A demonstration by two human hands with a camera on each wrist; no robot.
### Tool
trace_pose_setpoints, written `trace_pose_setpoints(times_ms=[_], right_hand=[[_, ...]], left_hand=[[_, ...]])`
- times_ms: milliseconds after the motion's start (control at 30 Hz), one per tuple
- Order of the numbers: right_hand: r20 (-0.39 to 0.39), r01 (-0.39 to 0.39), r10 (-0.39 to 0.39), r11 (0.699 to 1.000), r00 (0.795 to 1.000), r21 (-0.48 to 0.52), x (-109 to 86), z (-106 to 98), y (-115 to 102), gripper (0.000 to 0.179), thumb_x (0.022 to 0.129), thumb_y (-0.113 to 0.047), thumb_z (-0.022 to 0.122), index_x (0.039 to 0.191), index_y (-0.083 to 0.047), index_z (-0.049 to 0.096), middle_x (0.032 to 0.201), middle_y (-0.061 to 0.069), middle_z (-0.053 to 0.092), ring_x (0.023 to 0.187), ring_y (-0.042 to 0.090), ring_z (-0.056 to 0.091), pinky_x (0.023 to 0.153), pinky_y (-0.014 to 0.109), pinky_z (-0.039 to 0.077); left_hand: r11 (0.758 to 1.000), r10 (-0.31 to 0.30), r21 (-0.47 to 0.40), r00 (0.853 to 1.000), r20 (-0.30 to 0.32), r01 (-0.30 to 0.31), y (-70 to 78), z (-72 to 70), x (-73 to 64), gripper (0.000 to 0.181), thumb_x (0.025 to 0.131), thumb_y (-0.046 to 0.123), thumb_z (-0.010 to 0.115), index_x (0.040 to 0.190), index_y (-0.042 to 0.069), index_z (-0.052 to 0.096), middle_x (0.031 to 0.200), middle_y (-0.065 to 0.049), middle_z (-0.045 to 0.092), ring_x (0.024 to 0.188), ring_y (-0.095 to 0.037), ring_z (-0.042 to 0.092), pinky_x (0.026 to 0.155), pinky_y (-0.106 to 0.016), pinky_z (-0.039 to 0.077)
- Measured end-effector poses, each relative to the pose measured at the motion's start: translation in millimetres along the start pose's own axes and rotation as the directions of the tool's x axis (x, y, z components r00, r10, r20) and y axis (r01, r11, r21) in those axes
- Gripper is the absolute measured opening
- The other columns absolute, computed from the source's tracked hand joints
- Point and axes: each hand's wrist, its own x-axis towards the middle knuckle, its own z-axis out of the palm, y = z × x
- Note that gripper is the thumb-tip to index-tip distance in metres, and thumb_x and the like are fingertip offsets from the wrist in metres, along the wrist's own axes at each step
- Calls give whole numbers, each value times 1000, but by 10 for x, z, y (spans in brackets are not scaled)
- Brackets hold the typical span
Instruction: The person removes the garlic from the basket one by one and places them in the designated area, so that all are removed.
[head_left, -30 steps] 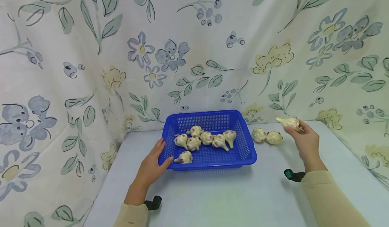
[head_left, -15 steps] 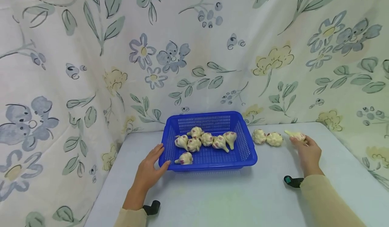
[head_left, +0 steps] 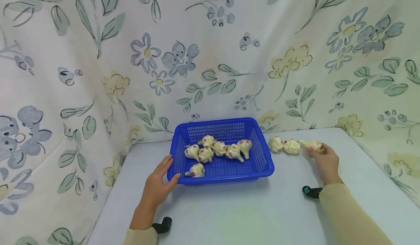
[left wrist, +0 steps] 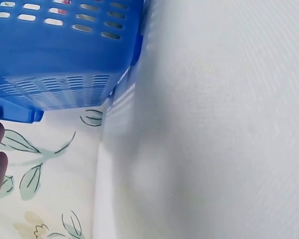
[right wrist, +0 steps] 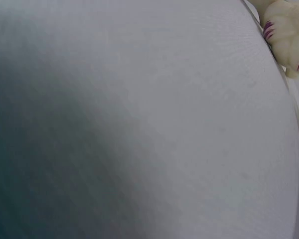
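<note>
My right hand [head_left: 326,164] pinches a garlic bulb [head_left: 315,145] between thumb and fingers, low over the table's right side. The bulb's stem points left, right beside two other garlic bulbs [head_left: 291,147] in a row. A purple-streaked bulb [right wrist: 289,37] shows in the top right corner of the right wrist view. My left hand [head_left: 156,186] rests against the near left corner of a blue plastic basket [head_left: 226,179], fingers extended along its side and thumb at the front rim. Several garlic bulbs [head_left: 206,155] lie inside the basket. The left wrist view catches the basket's slotted wall [left wrist: 55,55].
A white table [head_left: 236,212] carries everything. Behind and to the left hangs a floral curtain [head_left: 203,62], close to the table's back edge. Black wrist cameras [head_left: 163,225] stick out from both wrists.
My right hand has lowered the garlic bulb from above the table to beside the two bulbs, ending with it in line with them. The left hand stays at the basket's corner.
</note>
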Motion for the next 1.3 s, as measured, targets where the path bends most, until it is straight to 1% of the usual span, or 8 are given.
trace_pose_setpoints(times_ms=[167,400,500,667,833,933,1067,1300], right_hand=[[18,-3,3,1000,1000,9,-12,40,-24,100,84,-64,63,158,-12,19,160,19,24,142,35,29,116,52,31],[42,27,-26,1000,999,-12,-20,59,-27,103,85,-65,61,158,-10,15,159,22,24,142,37,28,115,54,30],[63,21,-21,1000,998,-6,-4,51,-20,98,89,-59,61,159,-10,13,160,22,21,143,37,27,116,54,30],[71,-22,21,1000,997,12,13,48,-34,87,93,-44,60,159,-13,13,162,17,21,144,35,28,116,52,31],[72,-18,17,1000,997,20,-8,37,-49,85,94,-40,61,159,-12,13,162,17,21,145,36,27,117,51,31],[71,6,-7,1000,997,17,-26,44,-58,88,93,-40,65,158,-9,16,161,18,24,145,36,28,116,49,32],[70,32,-31,999,997,-16,-39,51,-58,93,89,-44,70,156,-5,19,160,19,26,145,38,29,116,49,32],[74,25,-22,999,997,-42,-38,58,-55,97,87,-51,69,156,-4,19,161,20,23,146,40,26,117,53,29]], left_hand=[[999,-10,-40,1000,10,10,3,-3,-3,67,91,43,67,147,11,48,156,-2,40,143,-28,39,107,-52,41],[997,-17,-78,1000,16,18,1,10,5,67,91,43,67,147,12,47,157,-1,38,144,-27,37,107,-50,41],[996,-18,-84,1000,16,19,-5,9,7,69,91,45,67,148,12,46,157,-2,38,145,-28,37,107,-51,41],[996,-11,-94,1000,11,12,-14,6,4,69,91,46,66,148,12,46,157,-2,39,144,-27,38,107,-50,41],[995,3,-100,1000,-3,-3,-19,15,9,66,91,41,68,147,12,47,156,-1,40,144,-25,39,106,-47,42],[995,5,-99,1000,-12,-7,-24,16,5,66,91,37,70,147,12,48,156,0,40,143,-25,39,106,-46,42],[994,9,-106,1000,-17,-11,-36,26,5,66,91,39,69,147,12,48,156,0,40,143,-25,39,106,-46,42],[993,7,-120,1000,-13,-9,-59,45,14,67,91,42,68,147,12,47,157,0,39,144,-25,39,106,-47,41]])
